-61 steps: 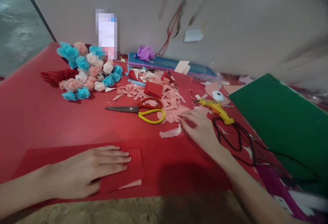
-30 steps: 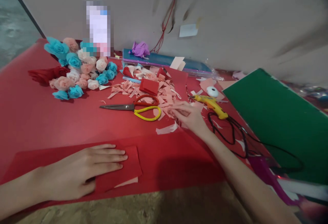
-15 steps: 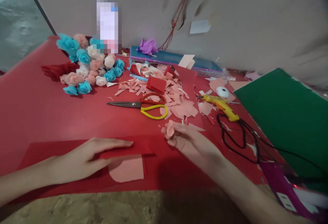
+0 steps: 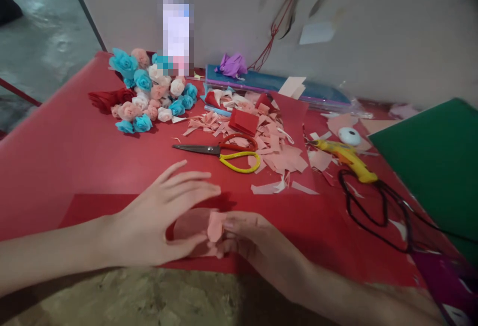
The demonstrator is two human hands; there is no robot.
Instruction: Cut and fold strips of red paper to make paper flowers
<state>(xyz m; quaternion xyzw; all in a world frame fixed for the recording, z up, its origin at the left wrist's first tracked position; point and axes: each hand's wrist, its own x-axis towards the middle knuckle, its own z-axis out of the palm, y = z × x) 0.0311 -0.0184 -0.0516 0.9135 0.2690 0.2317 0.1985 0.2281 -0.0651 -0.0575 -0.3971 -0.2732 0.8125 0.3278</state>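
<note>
A small curled piece of pink crepe paper (image 4: 214,227) is pinched in my right hand (image 4: 257,244), near the front edge of the table. My left hand (image 4: 164,221) is spread open beside it, its thumb close to the pink piece; whether they touch I cannot tell. Beneath the hands lies a rounded pink paper petal (image 4: 186,224), partly covered by my left hand, on a dark red sheet (image 4: 100,206). Beyond my hands rest scissors (image 4: 219,153) with one red and one yellow handle, blades pointing left.
Paper flowers (image 4: 144,94) in blue, pink, white and red are bunched at the back left. Pink paper scraps (image 4: 286,159) lie behind the scissors. A yellow tool (image 4: 347,159) with a black cord, a white disc (image 4: 350,136) and a green board (image 4: 436,166) occupy the right.
My left hand has lifted off the red sheet and spread its fingers. My right hand has brought the small pink piece left and nearer the table's front edge. The view has shifted left.
</note>
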